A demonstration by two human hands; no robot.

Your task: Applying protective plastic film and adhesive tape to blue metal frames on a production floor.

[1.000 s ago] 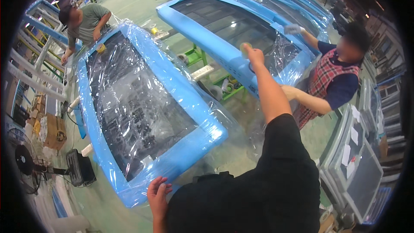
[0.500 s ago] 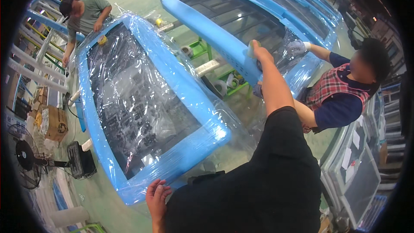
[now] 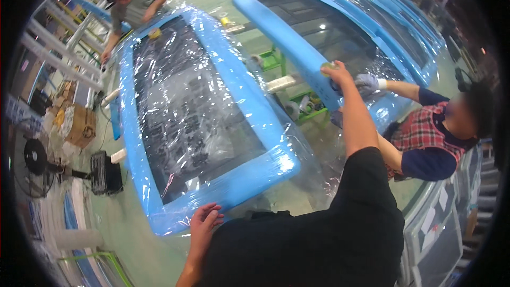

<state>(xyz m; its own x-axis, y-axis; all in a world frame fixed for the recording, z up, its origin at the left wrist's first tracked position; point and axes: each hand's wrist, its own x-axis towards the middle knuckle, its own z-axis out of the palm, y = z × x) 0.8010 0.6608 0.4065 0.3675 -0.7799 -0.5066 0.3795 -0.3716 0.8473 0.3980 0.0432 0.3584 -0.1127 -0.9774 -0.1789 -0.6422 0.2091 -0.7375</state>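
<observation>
My right hand is stretched out to the right, its fingers closed on a yellowish roll of tape by the near part of a blue-edged panel. Beside it is a co-worker's gloved hand on the same panel's clear film. My left hand holds nothing; its fingers are loosely bent and apart. It is at the near edge of another panel, with a blue padded border and clear plastic film over its dark middle.
A second person leans at the first panel's far end, near a yellow tape roll. More wrapped panels lie behind the right one. A black fan and a cardboard box stand left. A green stand holds rolls between the panels.
My view has swung, so the panels sit further right and higher. My left hand has come up to the near panel edge. My right hand still holds the tape roll by the right panel.
</observation>
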